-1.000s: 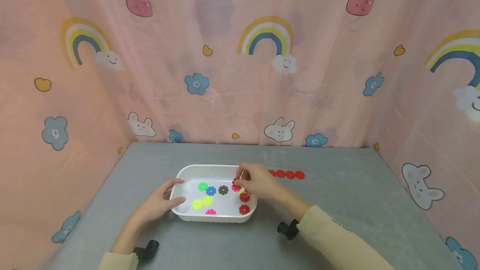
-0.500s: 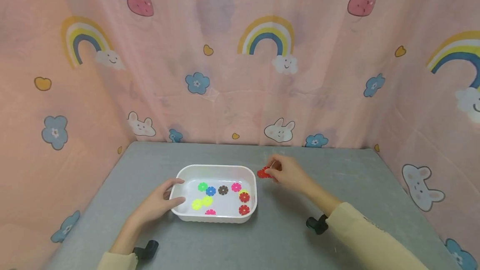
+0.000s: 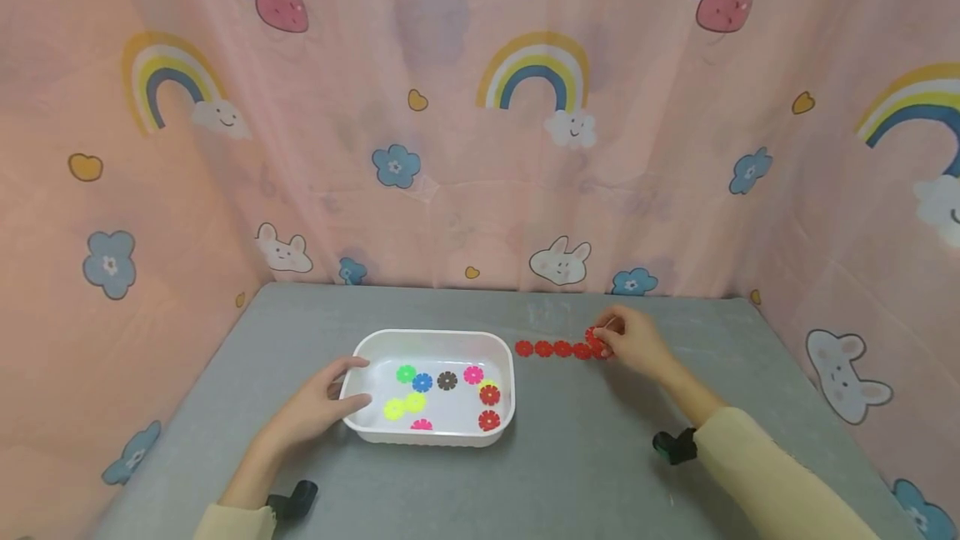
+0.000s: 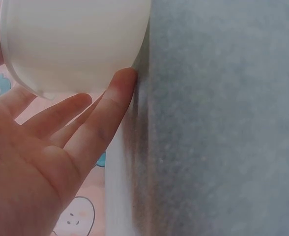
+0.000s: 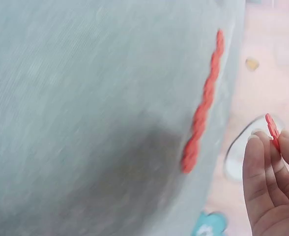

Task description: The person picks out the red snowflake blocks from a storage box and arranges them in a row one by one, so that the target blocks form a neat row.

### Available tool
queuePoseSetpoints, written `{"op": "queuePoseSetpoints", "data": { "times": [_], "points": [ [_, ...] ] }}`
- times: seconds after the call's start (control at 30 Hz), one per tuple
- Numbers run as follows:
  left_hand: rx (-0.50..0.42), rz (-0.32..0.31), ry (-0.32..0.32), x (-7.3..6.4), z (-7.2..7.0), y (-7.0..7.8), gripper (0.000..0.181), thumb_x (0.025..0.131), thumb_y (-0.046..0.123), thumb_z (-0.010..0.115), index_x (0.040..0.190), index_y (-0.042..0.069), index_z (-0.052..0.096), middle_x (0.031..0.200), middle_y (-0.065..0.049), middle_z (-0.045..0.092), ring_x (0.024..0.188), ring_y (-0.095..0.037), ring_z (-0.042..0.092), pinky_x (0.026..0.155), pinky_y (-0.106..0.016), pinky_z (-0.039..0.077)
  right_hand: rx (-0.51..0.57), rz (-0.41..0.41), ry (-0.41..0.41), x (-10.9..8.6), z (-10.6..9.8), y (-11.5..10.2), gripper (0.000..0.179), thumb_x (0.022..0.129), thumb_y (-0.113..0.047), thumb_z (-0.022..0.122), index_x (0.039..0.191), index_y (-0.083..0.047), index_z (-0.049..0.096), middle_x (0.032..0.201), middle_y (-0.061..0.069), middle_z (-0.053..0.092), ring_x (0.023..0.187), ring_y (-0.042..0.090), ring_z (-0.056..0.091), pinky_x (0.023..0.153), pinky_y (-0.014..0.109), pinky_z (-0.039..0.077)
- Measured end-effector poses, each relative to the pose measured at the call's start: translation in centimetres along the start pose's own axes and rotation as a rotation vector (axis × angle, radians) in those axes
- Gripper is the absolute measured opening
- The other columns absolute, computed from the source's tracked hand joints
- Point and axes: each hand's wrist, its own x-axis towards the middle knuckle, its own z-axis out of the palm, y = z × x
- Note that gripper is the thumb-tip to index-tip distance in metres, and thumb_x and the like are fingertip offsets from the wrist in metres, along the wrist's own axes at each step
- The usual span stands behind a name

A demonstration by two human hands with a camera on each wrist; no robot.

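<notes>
My right hand (image 3: 633,340) pinches a red notched disc (image 3: 592,334) between thumb and fingers, over the right end of a row of red discs (image 3: 543,349). In the right wrist view the held disc (image 5: 272,129) is seen edge-on, apart from the row (image 5: 203,105) lying on the table. My left hand (image 3: 322,398) holds the left end of a white tray (image 3: 431,437), thumb over the rim. Left wrist view: the fingers (image 4: 102,115) lie against the tray's outer wall (image 4: 75,49). Inside are green, blue, brown, pink, yellow and red discs (image 3: 489,420).
A grey table (image 3: 570,473) bears the tray and the row. A pink printed curtain (image 3: 465,215) encloses it at the back and both sides. Dark wrist devices (image 3: 675,446) sit at both sleeves.
My right hand has carried a red disc out of the tray and rightward along the row to its right end. My left hand and the tray have stayed in place.
</notes>
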Motion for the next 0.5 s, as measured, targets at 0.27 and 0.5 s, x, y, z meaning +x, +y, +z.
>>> {"op": "queuePoseSetpoints", "data": {
  "times": [0.27, 0.5],
  "points": [
    [0.009, 0.004, 0.011, 0.0, 0.0, 0.0, 0.059, 0.093, 0.035, 0.075, 0.143, 0.015, 0.052, 0.156, -0.023, 0.040, 0.134, -0.048, 0.050, 0.105, -0.064, 0.042, 0.014, 0.084, 0.033, -0.3, -0.8, 3.1, 0.016, 0.099, -0.005, 0.064, 0.106, 0.009, 0.061, 0.077, 0.014, 0.064, 0.064, 0.026, 0.067, 0.060, 0.035, 0.060],
    [-0.003, -0.002, -0.001, -0.1, -0.1, 0.1, 0.060, 0.092, 0.036, 0.075, 0.143, 0.016, 0.052, 0.157, -0.022, 0.039, 0.135, -0.047, 0.049, 0.106, -0.063, 0.041, 0.000, 0.148, 0.038, -0.4, -0.7, 5.1, 0.016, 0.098, -0.005, 0.065, 0.104, 0.009, 0.059, 0.078, 0.014, 0.064, 0.062, 0.023, 0.067, 0.059, 0.033, 0.059]
  ]
}}
